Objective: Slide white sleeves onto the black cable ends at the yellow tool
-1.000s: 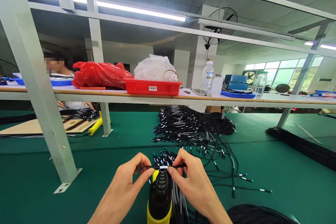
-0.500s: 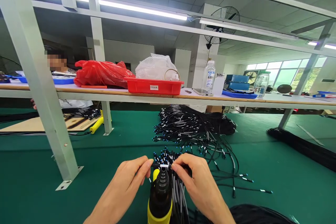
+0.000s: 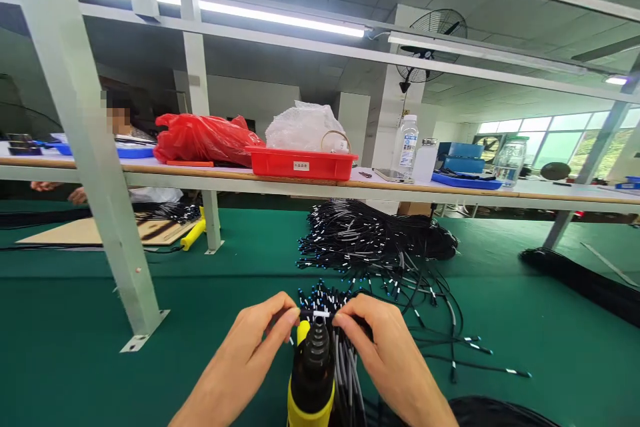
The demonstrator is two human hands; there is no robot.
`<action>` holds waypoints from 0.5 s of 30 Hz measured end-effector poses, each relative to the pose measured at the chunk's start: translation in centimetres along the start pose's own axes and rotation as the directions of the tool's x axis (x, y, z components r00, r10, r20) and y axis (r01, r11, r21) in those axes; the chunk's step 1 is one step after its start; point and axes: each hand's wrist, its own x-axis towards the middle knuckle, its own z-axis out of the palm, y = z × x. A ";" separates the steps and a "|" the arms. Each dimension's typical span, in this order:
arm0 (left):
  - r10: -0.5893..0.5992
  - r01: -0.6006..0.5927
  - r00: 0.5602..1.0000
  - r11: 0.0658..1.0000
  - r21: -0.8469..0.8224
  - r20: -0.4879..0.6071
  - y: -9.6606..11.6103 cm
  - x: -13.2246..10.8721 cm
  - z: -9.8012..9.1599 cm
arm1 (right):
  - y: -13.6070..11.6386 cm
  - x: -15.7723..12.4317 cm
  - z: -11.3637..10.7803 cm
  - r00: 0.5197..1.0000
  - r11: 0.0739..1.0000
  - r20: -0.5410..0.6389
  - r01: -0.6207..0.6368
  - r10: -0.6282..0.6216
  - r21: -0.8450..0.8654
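Note:
A black cable with a white sleeve [image 3: 321, 314] is stretched level between my two hands. My left hand [image 3: 260, 337] pinches it on one side of the sleeve, and my right hand [image 3: 373, 337] pinches it on the other. Just beneath the sleeve stands a yellow and black heat gun [image 3: 311, 380], its stepped nozzle pointing up; whether the cable touches the nozzle I cannot tell. Behind and beside the heat gun lies a bundle of black and grey cables [image 3: 345, 367] with blue and white ends, partly hidden by my right hand.
A big heap of cables [image 3: 370, 233] lies farther back on the green table [image 3: 225, 367]. Steel posts [image 3: 107, 167] hold a shelf [image 3: 400, 193] bearing a red bin [image 3: 305, 163], a red bag [image 3: 200, 139] and bottles [image 3: 407, 147]. Another person's hands [image 3: 60, 190] show at far left.
The whole view has shifted slightly to the right. My hands still hold the cable over the nozzle. The other person's hands at the left have come more into sight.

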 end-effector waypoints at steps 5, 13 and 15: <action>-0.007 0.007 0.999 1.000 -0.008 -0.044 0.2 -0.1 0.4 | 0.7 0.0 0.0 0.999 0.998 0.029 0.041 -0.042 0.045; 0.003 -0.008 0.996 0.999 -0.053 -0.089 0.4 -0.4 0.1 | 0.6 0.3 0.3 1.000 0.992 0.019 0.010 -0.013 0.130; -0.009 0.005 0.996 0.999 -0.046 -0.083 0.0 -0.4 0.0 | 0.4 0.3 0.2 1.000 0.991 0.018 0.000 -0.003 0.134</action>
